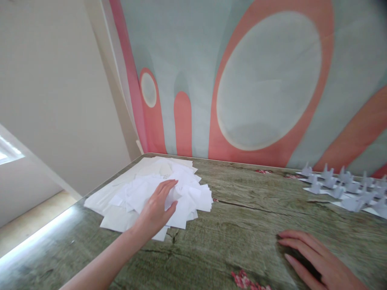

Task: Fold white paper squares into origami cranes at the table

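A spread-out pile of white paper sheets (187, 201) lies on the left part of the table. Over its near side is my left hand (159, 203), with the thumb apart from the fingers and nothing visible in its grasp. Whether the fingertips touch the top sheet I cannot tell. My right hand (317, 257) rests low at the right, on or just above the tabletop, its fingers stretched out and holding nothing. Beyond it, at the far right, stand several small folded white paper figures (352, 187) in rows.
The wood-patterned table (242, 225) carries printed pink flowers (248, 280). A wall with pink and pale blue-grey shapes (193, 52) rises along its back edge. On the left, the table edge drops off beside a pale panel (60, 80) and a floor (33, 217).
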Motion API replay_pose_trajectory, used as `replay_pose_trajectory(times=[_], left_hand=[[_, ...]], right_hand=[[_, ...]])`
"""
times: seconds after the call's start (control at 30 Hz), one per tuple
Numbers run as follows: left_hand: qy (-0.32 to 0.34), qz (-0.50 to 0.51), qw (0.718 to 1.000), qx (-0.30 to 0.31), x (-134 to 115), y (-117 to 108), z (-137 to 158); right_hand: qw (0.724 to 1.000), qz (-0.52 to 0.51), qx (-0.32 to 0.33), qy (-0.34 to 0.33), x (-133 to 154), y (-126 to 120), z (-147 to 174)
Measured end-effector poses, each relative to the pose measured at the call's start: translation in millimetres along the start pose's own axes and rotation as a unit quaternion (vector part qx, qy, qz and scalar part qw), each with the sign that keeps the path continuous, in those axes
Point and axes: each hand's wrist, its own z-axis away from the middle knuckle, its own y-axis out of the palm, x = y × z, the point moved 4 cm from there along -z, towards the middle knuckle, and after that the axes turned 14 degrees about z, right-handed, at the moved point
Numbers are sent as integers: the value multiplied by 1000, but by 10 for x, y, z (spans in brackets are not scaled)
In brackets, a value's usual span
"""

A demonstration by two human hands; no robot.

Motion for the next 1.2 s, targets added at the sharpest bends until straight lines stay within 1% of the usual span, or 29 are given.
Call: replay_pose_trajectory(times=[0.03, 0.1, 0.17, 0.23, 0.27, 0.33, 0.4, 0.43, 0.47, 0.53, 0.6, 0.63, 0.73, 0.8, 0.87, 0.93, 1.1, 1.2], left_hand=[[9, 5, 1000, -12, -73, -13, -15], [23, 33, 999, 4, -259, 43, -45], [47, 82, 994, 57, -495, 209, -67], [73, 130, 981, 126, -747, 455, -75], [84, 152, 971, 163, -870, 594, -73], [106, 185, 947, 241, -1097, 879, -57], [132, 211, 922, 296, -1282, 1122, -35], [145, 219, 912, 314, -1349, 1219, -26], [154, 229, 903, 328, -1397, 1300, -20], [169, 243, 889, 349, -1442, 1409, -10], [179, 250, 884, 353, -1437, 1446, -5], [184, 246, 886, 348, -1426, 1441, -3], [189, 194, 904, 332, -1392, 1387, 24], [189, 138, 912, 336, -1381, 1369, 65], [196, 107, 916, 335, -1373, 1376, 104], [206, 97, 919, 322, -1351, 1406, 120], [235, 123, 912, 313, -1271, 1502, 86], [236, 137, 909, 315, -1261, 1513, 59]], right_hand=[[1000, -6, 9, 1, 19, -12, -8], [1000, -9, 25, 14, 51, -32, -20], [1000, -3, 20, 18, 83, -56, -25], [1000, 9, -12, 10, 115, -95, -22], [1000, 12, -26, -5, 136, -117, -18], [996, 18, -78, -39, 177, -199, -7], [990, 22, -119, -77, 218, -303, 4], [986, 26, -123, -106, 248, -350, 8], [985, 36, -107, -134, 278, -380, 7], [979, 55, -87, -173, 326, -437, 6], [979, 57, -70, -182, 353, -461, -3], [977, 45, -92, -188, 367, -483, -4], [976, 21, -90, -196, 402, -459, -28], [978, 0, -82, -190, 420, -441, -54], [982, -30, -71, -173, 432, -438, -81], [985, -56, -58, -150, 435, -439, -98], [990, -82, -74, -91, 397, -456, -82], [991, -120, -45, -39, 343, -439, -77]])
